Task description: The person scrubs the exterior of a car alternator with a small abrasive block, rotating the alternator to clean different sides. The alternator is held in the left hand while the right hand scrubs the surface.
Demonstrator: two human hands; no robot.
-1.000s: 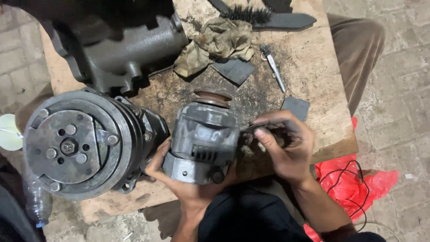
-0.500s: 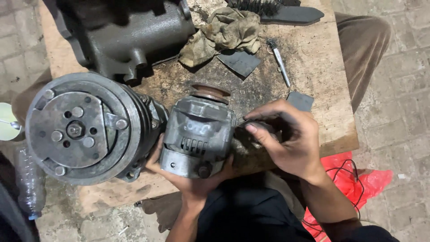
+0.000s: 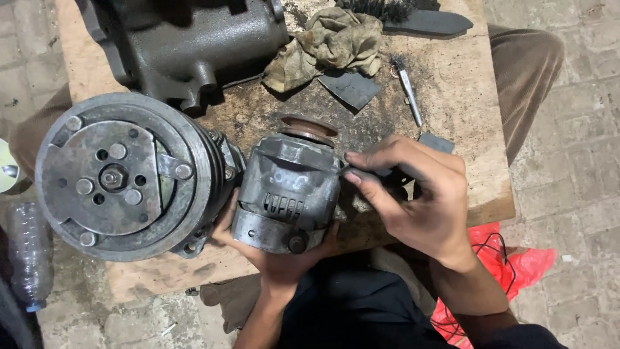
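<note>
Not much has moved: left hand (image 3: 274,255) still cups the grey metal alternator (image 3: 287,194) at the worktop's (image 3: 465,84) near edge, right-hand fingers (image 3: 368,187) still pinching a small dark tool against its side.

The grey alternator (image 3: 287,194) lies on its side at six o'clock of the wooden bench, rusty pulley toward twelve, grimy finned housing up, overhanging the near edge.
</note>
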